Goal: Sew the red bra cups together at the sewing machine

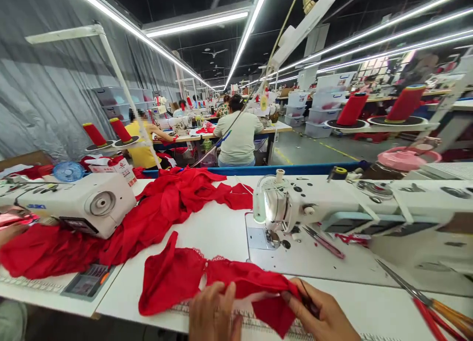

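Note:
My left hand and my right hand are at the near edge of the white table, both closed on a red lace-edged fabric piece. The left fingers pinch its lower edge. My right hand grips the bunched right end and also holds a small dark tool against the cloth; I cannot make out what it is. The white sewing machine head with its needle plate stands just beyond the fabric.
A pile of red cloth lies at the left beside a second machine. Scissors lie at the right, pink-handled snips near the needle. Red thread cones stand behind. Other workers sit at benches ahead.

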The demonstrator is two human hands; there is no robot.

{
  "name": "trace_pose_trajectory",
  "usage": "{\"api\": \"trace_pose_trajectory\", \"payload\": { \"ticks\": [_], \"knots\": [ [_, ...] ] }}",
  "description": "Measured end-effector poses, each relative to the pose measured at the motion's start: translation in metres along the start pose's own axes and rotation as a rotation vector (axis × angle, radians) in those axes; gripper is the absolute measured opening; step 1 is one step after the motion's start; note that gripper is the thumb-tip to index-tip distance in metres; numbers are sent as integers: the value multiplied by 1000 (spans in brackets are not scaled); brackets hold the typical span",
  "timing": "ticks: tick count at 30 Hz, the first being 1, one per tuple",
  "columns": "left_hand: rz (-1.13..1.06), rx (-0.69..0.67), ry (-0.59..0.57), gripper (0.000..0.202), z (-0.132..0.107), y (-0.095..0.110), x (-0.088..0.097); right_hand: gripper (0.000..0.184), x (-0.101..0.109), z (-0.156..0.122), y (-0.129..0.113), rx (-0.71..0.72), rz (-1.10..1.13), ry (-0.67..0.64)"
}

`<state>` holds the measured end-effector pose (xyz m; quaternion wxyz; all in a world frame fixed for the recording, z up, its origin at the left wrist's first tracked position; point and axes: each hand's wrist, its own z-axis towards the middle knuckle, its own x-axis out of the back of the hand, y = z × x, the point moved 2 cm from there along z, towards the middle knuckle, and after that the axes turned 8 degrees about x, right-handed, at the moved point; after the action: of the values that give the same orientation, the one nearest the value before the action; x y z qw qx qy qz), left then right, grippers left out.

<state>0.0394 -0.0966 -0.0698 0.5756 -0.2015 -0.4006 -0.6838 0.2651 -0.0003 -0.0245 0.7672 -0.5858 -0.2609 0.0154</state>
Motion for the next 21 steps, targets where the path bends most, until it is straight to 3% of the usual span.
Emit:
{"api": "trace_pose_trajectory", "payload": {
  "ticks": [2,4,6,10,13,15,18,21],
  "knots": [
    [188,-51,69,51,-1,-33,11,35,38,-12,2,15,-97,110],
    [217,-134,47,59,2,-64,17,31,74,-26,1,48,-187,183],
    [203,-325,23,53,10,-85,22,30,100,-39,-1,76,-294,228],
    [149,-410,-8,41,68,-105,34,30,119,-46,-4,103,-525,200],
    [105,-432,68,21,128,-112,47,27,125,-38,-9,279,-713,285],
    [131,-495,126,16,152,-117,56,28,133,-36,-10,398,-854,362],
    [170,-678,137,20,146,-123,67,31,144,-46,-2,454,-1044,364],
    [233,-892,-49,27,104,-121,70,33,149,-66,9,438,-1135,178]
  ]
}}
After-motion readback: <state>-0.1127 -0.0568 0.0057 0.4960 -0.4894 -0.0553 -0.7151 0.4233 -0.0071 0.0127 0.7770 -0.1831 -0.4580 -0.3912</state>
